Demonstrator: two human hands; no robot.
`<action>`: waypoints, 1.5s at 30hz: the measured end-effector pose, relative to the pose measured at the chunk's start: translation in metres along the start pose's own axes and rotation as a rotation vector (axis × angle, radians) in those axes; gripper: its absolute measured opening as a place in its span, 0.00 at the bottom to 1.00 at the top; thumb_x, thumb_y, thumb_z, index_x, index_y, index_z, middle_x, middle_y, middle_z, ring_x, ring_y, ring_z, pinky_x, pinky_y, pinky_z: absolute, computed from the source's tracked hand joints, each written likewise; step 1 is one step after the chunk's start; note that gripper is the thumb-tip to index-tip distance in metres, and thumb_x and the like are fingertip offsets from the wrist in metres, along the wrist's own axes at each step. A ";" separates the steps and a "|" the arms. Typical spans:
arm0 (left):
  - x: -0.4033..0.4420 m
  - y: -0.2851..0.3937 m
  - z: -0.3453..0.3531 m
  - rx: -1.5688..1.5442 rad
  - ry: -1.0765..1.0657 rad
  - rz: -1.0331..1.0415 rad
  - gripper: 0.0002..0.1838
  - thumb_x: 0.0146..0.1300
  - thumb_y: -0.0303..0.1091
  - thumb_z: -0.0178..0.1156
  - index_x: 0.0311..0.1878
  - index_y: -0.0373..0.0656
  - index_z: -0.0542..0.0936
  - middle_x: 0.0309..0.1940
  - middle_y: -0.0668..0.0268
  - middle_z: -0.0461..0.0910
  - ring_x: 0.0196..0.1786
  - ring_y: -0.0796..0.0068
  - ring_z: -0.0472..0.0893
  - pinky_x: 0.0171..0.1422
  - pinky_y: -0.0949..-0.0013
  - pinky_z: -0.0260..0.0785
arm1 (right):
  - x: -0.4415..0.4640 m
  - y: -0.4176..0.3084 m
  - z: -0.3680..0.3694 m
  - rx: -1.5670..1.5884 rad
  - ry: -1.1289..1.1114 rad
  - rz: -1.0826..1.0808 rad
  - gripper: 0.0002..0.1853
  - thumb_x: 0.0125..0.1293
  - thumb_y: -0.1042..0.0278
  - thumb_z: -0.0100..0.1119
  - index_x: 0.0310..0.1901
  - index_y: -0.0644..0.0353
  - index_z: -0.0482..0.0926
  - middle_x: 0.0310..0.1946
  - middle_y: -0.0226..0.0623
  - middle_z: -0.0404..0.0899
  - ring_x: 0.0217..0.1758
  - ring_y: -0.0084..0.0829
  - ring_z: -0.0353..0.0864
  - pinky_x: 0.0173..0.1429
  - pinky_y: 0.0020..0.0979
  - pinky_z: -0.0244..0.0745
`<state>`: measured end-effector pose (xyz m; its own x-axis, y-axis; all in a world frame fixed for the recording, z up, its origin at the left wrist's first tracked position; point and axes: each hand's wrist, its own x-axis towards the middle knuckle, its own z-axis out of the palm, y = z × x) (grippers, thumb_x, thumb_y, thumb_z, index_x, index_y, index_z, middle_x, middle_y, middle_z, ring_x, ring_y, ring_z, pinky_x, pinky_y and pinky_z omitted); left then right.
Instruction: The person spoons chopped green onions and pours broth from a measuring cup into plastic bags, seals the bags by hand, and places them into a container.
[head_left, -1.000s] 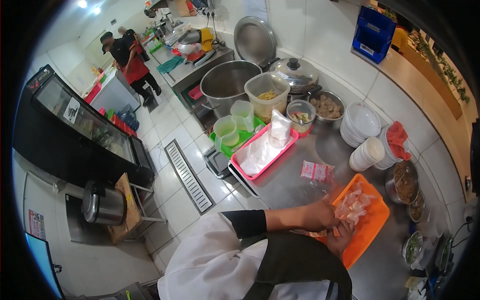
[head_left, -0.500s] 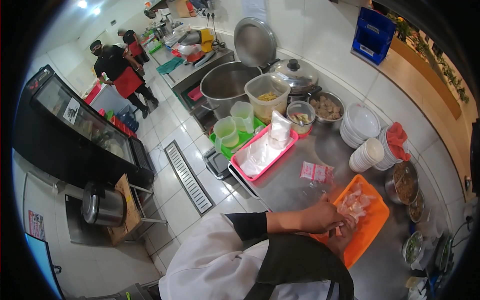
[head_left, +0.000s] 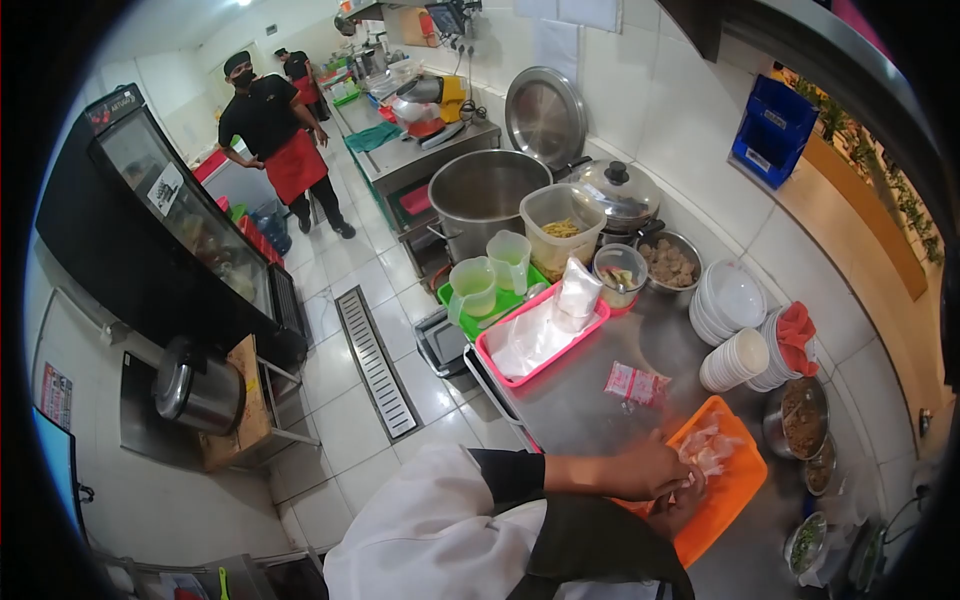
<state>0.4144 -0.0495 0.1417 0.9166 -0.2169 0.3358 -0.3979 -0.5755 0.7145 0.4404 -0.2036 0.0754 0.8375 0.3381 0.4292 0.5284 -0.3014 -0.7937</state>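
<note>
Crumpled translucent plastic (head_left: 708, 450) lies in the orange rectangular plastic tray (head_left: 735, 482). A round metal bowl (head_left: 775, 440) stands right of it.

A single head camera looks forward and down on the surface (head_left: 575, 410). The hands (head_left: 650, 472) are near, at lower right of the frame; the floor (head_left: 325, 380) goes far toward upper left.

My left hand (head_left: 645, 470) covers part of my right hand (head_left: 682, 502), whose wrist is lost behind my apron (head_left: 610, 545), and I cannot tell what they hold, if anything. Together they hide one side of the tray (head_left: 735, 485); what its plastic bags (head_left: 708, 448) contain is too hazy to tell. Print on the packet (head_left: 635, 383) is too small to read, and the dark left edge cuts off the screen (head_left: 58, 465).
</note>
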 end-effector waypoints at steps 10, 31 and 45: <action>-0.007 0.001 0.005 0.014 0.001 0.079 0.05 0.59 0.31 0.54 0.36 0.46 0.79 0.28 0.63 0.79 0.36 0.62 0.78 0.49 0.57 0.54 | 0.001 -0.009 -0.005 -0.011 -0.012 -0.108 0.16 0.70 0.55 0.52 0.41 0.59 0.81 0.46 0.36 0.79 0.62 0.43 0.67 0.65 0.46 0.58; 0.034 -0.005 -0.023 -0.397 0.043 -0.235 0.11 0.72 0.33 0.50 0.46 0.36 0.77 0.26 0.68 0.74 0.31 0.81 0.73 0.42 0.75 0.66 | 0.033 -0.017 -0.114 -0.172 -0.191 0.225 0.07 0.59 0.71 0.64 0.31 0.66 0.81 0.27 0.42 0.78 0.28 0.37 0.78 0.33 0.32 0.71; -0.069 -0.064 -0.029 -0.354 0.084 -0.514 0.08 0.69 0.32 0.56 0.45 0.37 0.78 0.24 0.69 0.76 0.30 0.82 0.75 0.36 0.76 0.65 | -0.044 0.072 -0.065 -0.305 -0.333 0.431 0.08 0.58 0.67 0.64 0.31 0.64 0.82 0.26 0.45 0.78 0.26 0.41 0.76 0.32 0.37 0.69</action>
<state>0.3755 0.0253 0.0904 0.9937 0.0888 -0.0678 0.0910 -0.2910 0.9524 0.4509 -0.2982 0.0274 0.9219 0.3745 -0.0989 0.2095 -0.6968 -0.6860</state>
